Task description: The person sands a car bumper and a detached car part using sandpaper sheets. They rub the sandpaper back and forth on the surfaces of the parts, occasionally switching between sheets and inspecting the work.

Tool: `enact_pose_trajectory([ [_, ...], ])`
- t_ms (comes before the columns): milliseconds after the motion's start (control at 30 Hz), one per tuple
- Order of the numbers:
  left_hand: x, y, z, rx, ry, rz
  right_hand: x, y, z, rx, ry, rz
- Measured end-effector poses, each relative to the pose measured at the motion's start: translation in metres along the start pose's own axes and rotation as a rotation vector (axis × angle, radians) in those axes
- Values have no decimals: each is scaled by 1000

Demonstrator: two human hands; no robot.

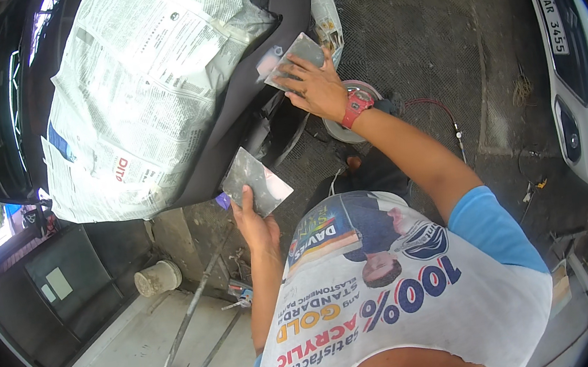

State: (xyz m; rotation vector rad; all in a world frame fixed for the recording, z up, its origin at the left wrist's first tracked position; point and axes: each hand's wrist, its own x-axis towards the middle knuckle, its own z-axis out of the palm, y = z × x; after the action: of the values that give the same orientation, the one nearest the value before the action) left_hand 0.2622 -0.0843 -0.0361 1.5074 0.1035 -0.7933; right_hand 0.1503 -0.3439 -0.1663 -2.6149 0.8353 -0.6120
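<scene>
My left hand (257, 221) grips the lower edge of a flat grey square plate (255, 179) that carries a pale pinkish smear. My right hand (315, 87), with a red watch at its wrist, is closed on a second flat grey plate (305, 48). This plate lies close against the dark bumper (241, 80) of a vehicle, beside a pale pinkish patch (269, 63) on it; whether they touch I cannot tell. Newspaper sheets (141, 77) cover most of the vehicle's body above the bumper.
Below my right wrist stands a round light-rimmed container (341, 132), with a red hose (434, 101) running right. A white vehicle (578, 75) is at the far right. A whitish bucket (158, 278) and long metal poles (191, 310) lie at lower left.
</scene>
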Motion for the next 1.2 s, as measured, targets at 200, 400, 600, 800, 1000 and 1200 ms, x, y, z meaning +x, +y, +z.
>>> enact_pose_trajectory([
  [200, 2, -3, 4, 23, -11, -12, 21, -1, -8, 45, 125, 19],
  [400, 5, -3, 2, 14, -25, -7, 14, -4, -15, 21, 6, 18],
  [600, 4, -4, 1, 21, -4, -39, 29, -6, -16, 14, 99, 3],
  [800, 5, 1, 5, 19, -19, -37, 3, -2, 5, 16, 53, -8],
  [1000, 7, 0, 5, 21, -23, -22, 6, 4, -12, 91, 98, 58],
  [1200, 7, -2, 5, 24, -33, -32, 26, -1, -6, 65, 114, 21],
])
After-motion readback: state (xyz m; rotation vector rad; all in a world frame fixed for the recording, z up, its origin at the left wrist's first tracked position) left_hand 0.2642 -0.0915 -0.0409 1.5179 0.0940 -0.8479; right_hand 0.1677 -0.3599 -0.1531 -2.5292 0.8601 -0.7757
